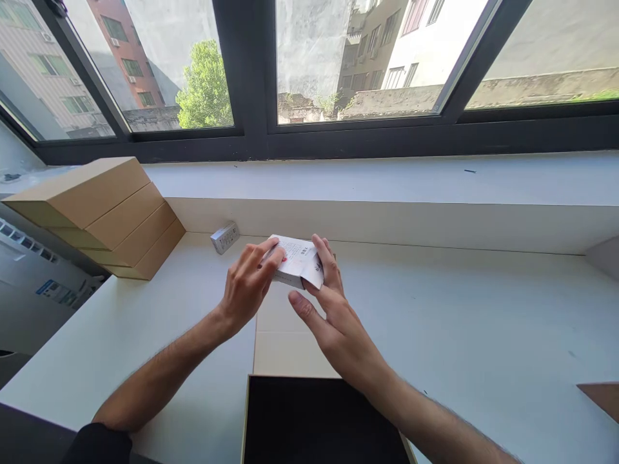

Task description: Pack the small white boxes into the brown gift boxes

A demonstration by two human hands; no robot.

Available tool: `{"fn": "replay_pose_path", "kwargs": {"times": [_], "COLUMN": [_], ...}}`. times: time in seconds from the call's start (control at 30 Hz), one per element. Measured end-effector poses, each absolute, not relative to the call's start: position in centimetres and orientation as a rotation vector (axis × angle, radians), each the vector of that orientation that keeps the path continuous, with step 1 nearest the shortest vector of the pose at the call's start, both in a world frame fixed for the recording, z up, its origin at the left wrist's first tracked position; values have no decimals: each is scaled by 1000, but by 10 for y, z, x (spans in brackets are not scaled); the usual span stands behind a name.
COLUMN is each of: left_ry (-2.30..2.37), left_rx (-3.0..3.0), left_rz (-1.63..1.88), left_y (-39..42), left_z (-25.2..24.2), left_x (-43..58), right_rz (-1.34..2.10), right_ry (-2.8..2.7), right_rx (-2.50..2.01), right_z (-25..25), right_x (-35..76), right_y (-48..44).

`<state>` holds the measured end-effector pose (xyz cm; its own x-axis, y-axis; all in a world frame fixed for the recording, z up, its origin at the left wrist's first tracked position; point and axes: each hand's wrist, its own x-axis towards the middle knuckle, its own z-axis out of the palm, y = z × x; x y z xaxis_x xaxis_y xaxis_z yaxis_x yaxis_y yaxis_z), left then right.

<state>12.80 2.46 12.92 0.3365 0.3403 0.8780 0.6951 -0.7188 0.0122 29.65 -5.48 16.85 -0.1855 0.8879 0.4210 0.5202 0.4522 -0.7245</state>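
A small white carton [297, 254] with printed text is held up over the white counter, its near right end appearing open with a flap sticking out. My left hand [249, 283] grips its left side, fingertips on the top face. Around the right end lie the fingers of my right hand [333, 309]; one finger is at the open end, and the thumb stands away from the carton. Whatever is inside the carton is hidden. Below my hands is an open box [245, 419] with a black interior, partly covered by my right forearm.
Tan cardboard boxes [130, 225] are stacked at the left. Another small printed carton [225, 237] lies by the back wall. A dark-framed window [256, 77] rises behind the sill [362, 180]. A brown corner [602, 399] juts in at the right.
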Motion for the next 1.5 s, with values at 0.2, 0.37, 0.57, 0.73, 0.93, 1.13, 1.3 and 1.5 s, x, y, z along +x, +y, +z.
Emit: {"fn": "replay_pose_path", "kwargs": {"times": [0.2,0.37,0.57,0.73,0.93,1.13,1.3,1.5], "left_ry": [-898,-902,-890,-893,-877,-878,-869,-911], "left_rx": [-2209,-2228,-2285,-2298,-2308,-2343,-2389,-2682], "left_rz": [-1260,-1246,-1270,-1275,-1320,-1409,-1510,-1800], "left_y": [17,21,27,26,26,32,30,31], "left_z": [133,134,134,132,135,137,135,136], "left_x": [129,126,124,126,123,115,118,117], "right_rz": [771,985,984,973,879,847,505,346], "right_ry": [-1607,-1541,-1489,-1375,-1389,-1525,-1524,-1726], "right_rx": [-1125,-1103,-1091,-1080,-970,-971,-999,-807], "right_z": [172,174,168,164,166,178,176,186], "right_x": [308,314,315,309,310,320,312,330], "right_y": [-40,-32,-24,-26,-26,-26,-34,-33]}}
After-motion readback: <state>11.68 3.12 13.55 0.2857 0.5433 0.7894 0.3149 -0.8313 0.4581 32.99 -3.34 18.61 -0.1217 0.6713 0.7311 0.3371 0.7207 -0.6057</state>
